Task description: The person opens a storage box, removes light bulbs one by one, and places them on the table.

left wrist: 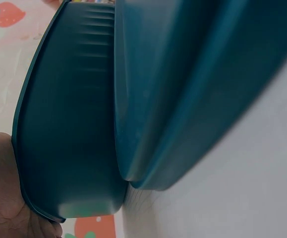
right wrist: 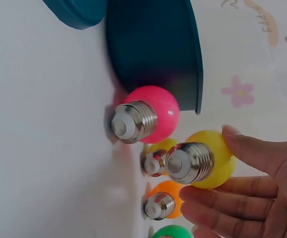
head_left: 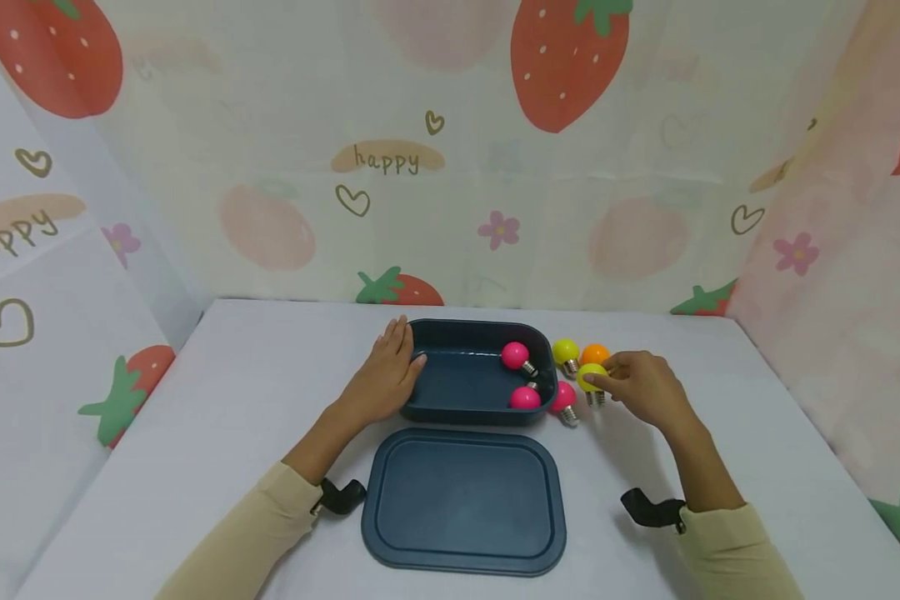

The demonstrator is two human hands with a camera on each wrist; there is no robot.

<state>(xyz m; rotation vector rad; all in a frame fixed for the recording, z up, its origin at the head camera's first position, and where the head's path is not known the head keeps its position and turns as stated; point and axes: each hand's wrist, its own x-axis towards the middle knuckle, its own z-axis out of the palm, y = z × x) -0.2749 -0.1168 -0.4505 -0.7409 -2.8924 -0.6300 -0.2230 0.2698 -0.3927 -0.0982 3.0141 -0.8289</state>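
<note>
While the left hand [head_left: 385,377] rests flat-fingered against the left wall of the dark blue box [head_left: 461,398], which holds two pink bulbs [head_left: 515,356], the right hand [head_left: 642,386] pinches a yellow bulb [head_left: 591,377] just right of it. A green bulb [right wrist: 172,231] is cut off.

A dark teal box [head_left: 465,392] and matching lid [head_left: 465,500] lie on a white surface [head_left: 195,433]; bulbs are pink [head_left: 515,355], yellow [head_left: 591,377], orange [head_left: 595,353] (one green [right wrist: 172,231]); the backdrop [head_left: 435,167] shows strawberries.
</note>
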